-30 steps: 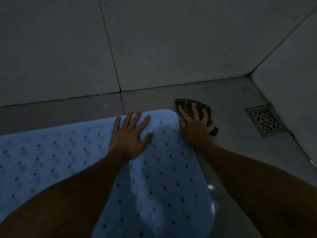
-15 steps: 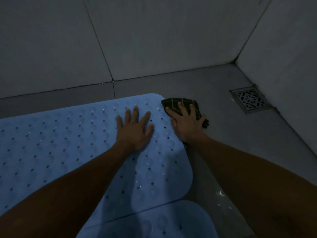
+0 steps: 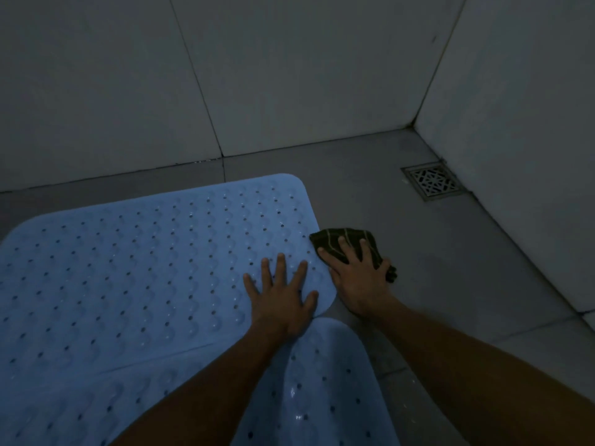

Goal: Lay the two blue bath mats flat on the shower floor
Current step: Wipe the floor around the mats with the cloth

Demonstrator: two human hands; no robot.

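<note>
A light blue perforated bath mat (image 3: 154, 268) lies flat on the grey shower floor, its far right corner near the back wall. A second blue mat (image 3: 322, 391) lies in front of it, and the far mat's near edge overlaps it. My left hand (image 3: 281, 300) presses flat with spread fingers on the far mat's near right corner. My right hand (image 3: 357, 278) rests with straight fingers on a dark striped cloth (image 3: 341, 241) on the floor, right beside the mat's right edge.
A square metal floor drain (image 3: 433, 183) sits in the far right corner. Grey tiled walls (image 3: 289, 75) close the space at the back and on the right. Bare grey floor (image 3: 450, 268) runs between the mats and the right wall.
Both hands have slid toward me along the far mat's right edge, from its far corner to its near corner. More of the second mat shows in front.
</note>
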